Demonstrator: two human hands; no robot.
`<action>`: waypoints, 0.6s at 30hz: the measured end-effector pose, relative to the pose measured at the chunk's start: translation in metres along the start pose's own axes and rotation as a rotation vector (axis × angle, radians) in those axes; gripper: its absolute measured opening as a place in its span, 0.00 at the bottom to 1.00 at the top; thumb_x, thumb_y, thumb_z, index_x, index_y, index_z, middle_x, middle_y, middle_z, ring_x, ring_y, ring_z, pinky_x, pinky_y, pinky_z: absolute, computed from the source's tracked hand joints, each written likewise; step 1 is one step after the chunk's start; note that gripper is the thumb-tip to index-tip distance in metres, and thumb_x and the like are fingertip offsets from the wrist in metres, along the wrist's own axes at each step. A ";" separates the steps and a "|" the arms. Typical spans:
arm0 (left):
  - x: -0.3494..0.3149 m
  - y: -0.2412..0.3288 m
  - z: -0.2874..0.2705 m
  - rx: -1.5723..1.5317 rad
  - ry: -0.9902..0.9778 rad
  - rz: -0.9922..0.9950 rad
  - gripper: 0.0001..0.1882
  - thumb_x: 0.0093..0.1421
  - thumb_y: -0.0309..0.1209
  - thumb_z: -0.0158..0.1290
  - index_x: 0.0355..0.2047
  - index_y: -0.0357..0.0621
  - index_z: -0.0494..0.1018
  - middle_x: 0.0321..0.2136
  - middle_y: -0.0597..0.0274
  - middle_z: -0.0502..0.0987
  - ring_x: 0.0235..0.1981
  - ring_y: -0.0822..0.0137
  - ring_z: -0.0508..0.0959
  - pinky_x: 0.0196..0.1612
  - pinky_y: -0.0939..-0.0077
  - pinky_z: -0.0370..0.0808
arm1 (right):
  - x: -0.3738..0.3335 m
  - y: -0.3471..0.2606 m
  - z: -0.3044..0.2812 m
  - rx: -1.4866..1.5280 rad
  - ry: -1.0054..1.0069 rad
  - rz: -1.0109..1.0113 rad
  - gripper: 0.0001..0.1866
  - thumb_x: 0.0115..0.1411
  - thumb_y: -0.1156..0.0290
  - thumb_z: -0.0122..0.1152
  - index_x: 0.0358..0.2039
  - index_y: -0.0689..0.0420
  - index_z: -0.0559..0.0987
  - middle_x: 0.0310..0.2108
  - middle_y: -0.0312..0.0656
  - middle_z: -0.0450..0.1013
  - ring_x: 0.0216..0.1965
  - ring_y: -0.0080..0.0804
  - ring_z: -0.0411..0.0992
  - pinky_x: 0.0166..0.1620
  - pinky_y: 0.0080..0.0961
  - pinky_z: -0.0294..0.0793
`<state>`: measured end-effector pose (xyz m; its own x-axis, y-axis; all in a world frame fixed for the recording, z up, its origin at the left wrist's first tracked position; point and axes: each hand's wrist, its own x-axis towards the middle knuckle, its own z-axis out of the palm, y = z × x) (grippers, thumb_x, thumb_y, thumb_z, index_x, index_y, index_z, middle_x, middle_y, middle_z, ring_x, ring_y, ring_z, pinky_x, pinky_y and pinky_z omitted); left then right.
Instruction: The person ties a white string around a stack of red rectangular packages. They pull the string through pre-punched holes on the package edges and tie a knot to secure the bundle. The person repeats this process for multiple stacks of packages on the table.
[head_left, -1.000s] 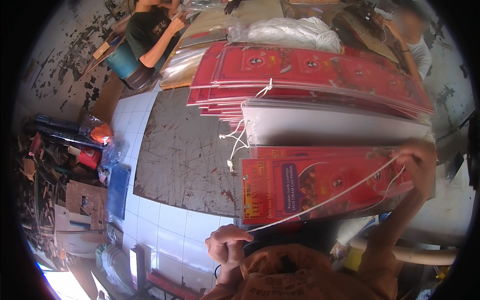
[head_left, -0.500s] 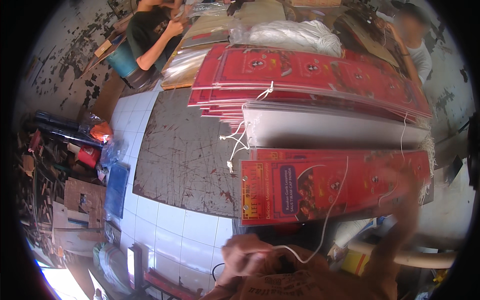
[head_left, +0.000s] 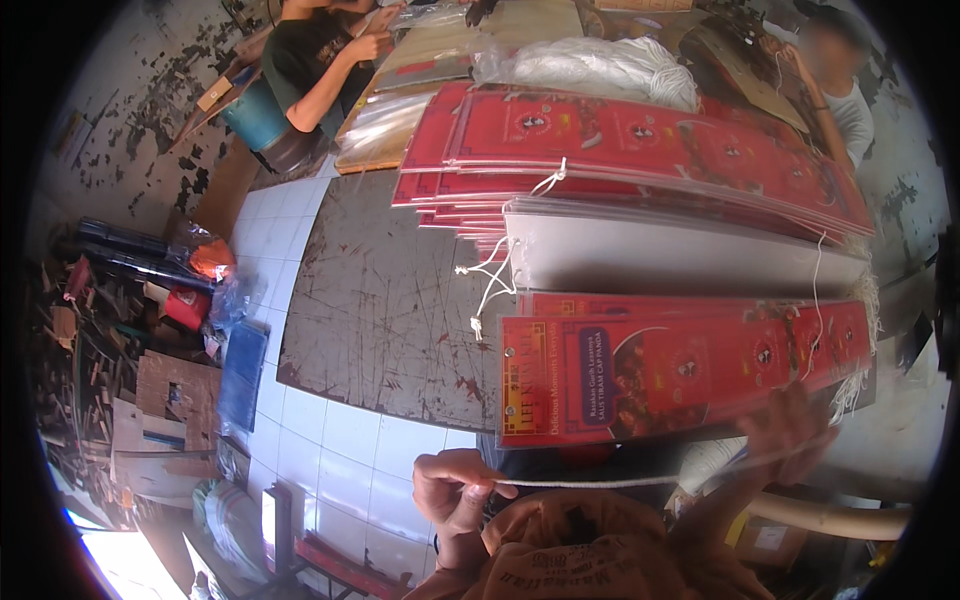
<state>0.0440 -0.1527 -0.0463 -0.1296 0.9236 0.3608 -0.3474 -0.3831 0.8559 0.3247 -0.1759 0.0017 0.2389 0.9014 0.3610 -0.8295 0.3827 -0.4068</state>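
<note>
In a pinch of thumb and fingers, my left hand [head_left: 455,487] grips one end of a white string [head_left: 590,483] below the red sheets. The string runs nearly straight to my right hand [head_left: 785,435], which is smeared by motion, so its grip cannot be made out. Just above lies a glossy red printed sheet [head_left: 640,370] with two metal eyelets in its left edge, on top of another one. My right hand is at that sheet's lower right edge. Behind it lie white-backed sheets [head_left: 680,250] with knotted string loops at their left end.
A larger pile of red sheets [head_left: 640,135] and a white string bundle [head_left: 600,72] lie farther back on the scratched grey table [head_left: 380,300]. Two people work at the far side. Scrap wood and cardboard [head_left: 170,400] fill the floor at left.
The string was slack and arced over the red sheet; now it is stretched straight below it. My right hand has come down toward me, and my left hand has shifted slightly left.
</note>
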 end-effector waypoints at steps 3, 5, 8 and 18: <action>0.004 0.000 -0.014 0.084 -0.274 -0.166 0.07 0.52 0.21 0.56 0.29 0.35 0.67 0.19 0.53 0.75 0.20 0.66 0.79 0.22 0.80 0.74 | 0.010 -0.015 0.000 0.285 0.225 -0.051 0.14 0.67 0.62 0.35 0.25 0.54 0.61 0.23 0.34 0.57 0.26 0.25 0.59 0.39 0.40 0.68; 0.015 0.001 -0.016 0.295 -0.605 -0.212 0.09 0.50 0.21 0.57 0.30 0.35 0.69 0.19 0.57 0.75 0.21 0.66 0.79 0.24 0.79 0.74 | 0.016 -0.023 -0.014 0.510 0.131 -0.013 0.14 0.67 0.62 0.36 0.25 0.53 0.60 0.25 0.34 0.58 0.26 0.23 0.58 0.34 0.29 0.68; 0.027 0.001 -0.017 0.469 -0.987 -0.246 0.08 0.52 0.25 0.57 0.32 0.38 0.70 0.20 0.60 0.76 0.21 0.66 0.79 0.23 0.79 0.73 | 0.018 -0.028 -0.022 0.565 0.083 0.018 0.13 0.67 0.62 0.37 0.27 0.55 0.60 0.26 0.34 0.58 0.25 0.20 0.56 0.27 0.16 0.65; 0.022 -0.013 -0.035 0.359 -0.541 -0.481 0.11 0.63 0.27 0.44 0.42 0.31 0.66 0.33 0.54 0.76 0.37 0.67 0.77 0.43 0.76 0.71 | 0.022 0.051 0.024 -1.042 0.151 -0.039 0.08 0.58 0.76 0.54 0.39 0.61 0.70 0.21 0.38 0.72 0.19 0.19 0.64 0.21 0.16 0.63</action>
<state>0.0133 -0.1267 -0.0617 0.4578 0.8887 -0.0270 0.0806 -0.0113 0.9967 0.2752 -0.1416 0.0087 0.3759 0.8730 0.3107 0.0071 0.3325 -0.9431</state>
